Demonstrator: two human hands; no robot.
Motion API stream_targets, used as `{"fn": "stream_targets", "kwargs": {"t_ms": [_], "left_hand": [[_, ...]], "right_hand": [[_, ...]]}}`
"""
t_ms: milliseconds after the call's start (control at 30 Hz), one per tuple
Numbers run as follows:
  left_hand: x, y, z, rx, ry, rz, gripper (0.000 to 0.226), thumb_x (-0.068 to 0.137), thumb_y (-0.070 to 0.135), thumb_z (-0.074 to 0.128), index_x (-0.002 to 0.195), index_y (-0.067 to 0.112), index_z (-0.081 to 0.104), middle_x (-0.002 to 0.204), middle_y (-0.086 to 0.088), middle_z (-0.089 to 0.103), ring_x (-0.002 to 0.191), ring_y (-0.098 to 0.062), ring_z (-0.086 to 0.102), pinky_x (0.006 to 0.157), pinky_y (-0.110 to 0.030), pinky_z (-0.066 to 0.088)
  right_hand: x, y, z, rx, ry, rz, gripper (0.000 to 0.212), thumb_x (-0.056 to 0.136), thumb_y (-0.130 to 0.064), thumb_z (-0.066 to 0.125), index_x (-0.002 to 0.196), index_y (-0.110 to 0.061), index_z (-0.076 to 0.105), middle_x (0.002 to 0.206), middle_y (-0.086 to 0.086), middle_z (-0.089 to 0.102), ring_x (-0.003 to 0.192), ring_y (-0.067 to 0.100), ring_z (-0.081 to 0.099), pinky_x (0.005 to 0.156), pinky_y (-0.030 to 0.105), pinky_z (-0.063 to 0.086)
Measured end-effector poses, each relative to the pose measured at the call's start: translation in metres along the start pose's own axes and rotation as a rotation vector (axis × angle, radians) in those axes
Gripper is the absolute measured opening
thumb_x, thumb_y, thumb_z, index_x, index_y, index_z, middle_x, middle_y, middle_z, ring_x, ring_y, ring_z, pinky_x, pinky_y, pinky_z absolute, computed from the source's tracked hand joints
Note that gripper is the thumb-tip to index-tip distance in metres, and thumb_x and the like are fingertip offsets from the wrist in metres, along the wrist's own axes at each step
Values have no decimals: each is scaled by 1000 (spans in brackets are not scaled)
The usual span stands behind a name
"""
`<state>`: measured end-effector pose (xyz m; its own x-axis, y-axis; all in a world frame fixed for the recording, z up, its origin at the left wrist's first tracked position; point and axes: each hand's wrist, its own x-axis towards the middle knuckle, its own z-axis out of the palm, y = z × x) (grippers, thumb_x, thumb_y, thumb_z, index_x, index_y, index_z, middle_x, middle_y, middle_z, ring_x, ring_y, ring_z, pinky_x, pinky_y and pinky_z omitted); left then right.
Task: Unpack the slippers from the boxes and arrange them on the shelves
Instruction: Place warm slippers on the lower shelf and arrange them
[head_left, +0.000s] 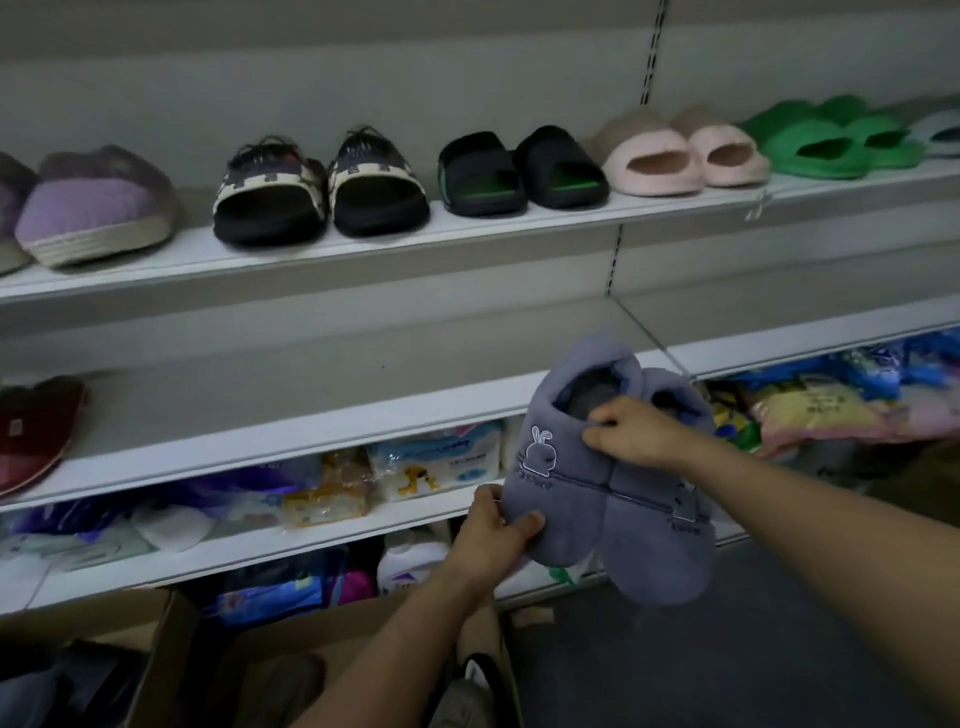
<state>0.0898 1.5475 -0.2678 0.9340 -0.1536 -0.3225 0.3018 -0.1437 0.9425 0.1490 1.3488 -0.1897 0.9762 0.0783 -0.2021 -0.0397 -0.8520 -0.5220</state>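
Observation:
I hold a pair of grey-blue plush slippers (597, 467) with a white rabbit emblem in the air, in front of the middle shelf (291, 436). My left hand (498, 525) grips the toe of the left slipper from below. My right hand (628, 431) pinches the collars of both slippers where they meet. The slippers hang toe-down and side by side. Open cardboard boxes (171, 660) stand at the bottom left with dark contents I cannot make out.
The top shelf (467, 228) carries purple slippers (93, 208), patterned black slides (317, 192), black slides (519, 171), pink fuzzy slides (680, 150) and green slides (831, 140). A dark red slipper (36, 431) lies at the middle shelf's left. Packaged goods (431, 462) fill the lower shelves.

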Motion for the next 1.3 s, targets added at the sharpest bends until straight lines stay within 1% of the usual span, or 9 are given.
{"fn": "stream_targets", "kwargs": {"t_ms": [133,367,500,733,833,933,1033,1133,1300], "left_hand": [[66,19,71,-39,77,11,22,89,9,62,99,14,43,90,-3,56,77,-19,57,74,-39,52],[185,67,181,-127,187,-68,16,90,10,59,97,10,45,102,-8,59,92,-26,60,82,-42,53],[237,76,207,2,328,-77,36,75,31,65,93,9,43,107,-21,56,91,-38,62,78,-52,55],[259,75,215,334,344,-115,43,89,32,60,117,3,43,123,-17,41,102,-41,54,88,-49,50],[240,74,211,609,431,149,61,86,48,56,133,13,40,128,-11,37,112,-33,48,91,-40,46],[232,67,210,913,309,443,83,72,63,58,143,32,28,145,-8,28,125,-30,35,100,-40,40],[242,59,213,1095,202,451,98,69,50,73,143,40,11,157,-9,6,136,-38,22,108,-48,37],[254,65,220,1074,261,442,88,68,35,73,139,36,20,155,-11,10,130,-41,28,99,-50,45],[281,90,233,1020,316,328,82,67,30,74,138,30,33,151,-8,10,125,-39,31,95,-47,47]], "right_hand": [[62,60,-48,-47,-32,-3,35,87,-21,53,56,-15,38,61,-1,43,69,16,44,62,31,32],[179,132,-126,-282,-17,-16,28,84,-28,47,59,-16,47,80,5,54,84,25,55,54,27,29],[233,151,-140,-418,-57,-33,30,86,-37,48,111,-27,61,131,5,54,121,28,52,94,36,45],[248,197,-137,-191,-76,-244,62,87,-22,57,145,-24,34,154,7,24,135,28,37,110,32,32],[211,231,-145,-325,46,-340,78,82,-53,54,148,-25,23,156,7,15,137,32,31,110,41,29],[170,263,-143,-499,-31,-294,105,67,-74,55,149,-35,3,157,-2,-13,144,26,0,113,53,18],[153,283,-130,-611,-143,-263,111,71,-67,62,146,-42,-16,152,-5,-32,145,27,-10,114,54,19],[159,286,-133,-547,-86,-322,95,81,-51,63,146,-46,-7,157,-5,-20,145,27,6,104,39,41],[189,282,-147,-534,5,-288,80,86,-25,60,149,-41,13,157,-2,9,138,27,21,95,37,46]]}}
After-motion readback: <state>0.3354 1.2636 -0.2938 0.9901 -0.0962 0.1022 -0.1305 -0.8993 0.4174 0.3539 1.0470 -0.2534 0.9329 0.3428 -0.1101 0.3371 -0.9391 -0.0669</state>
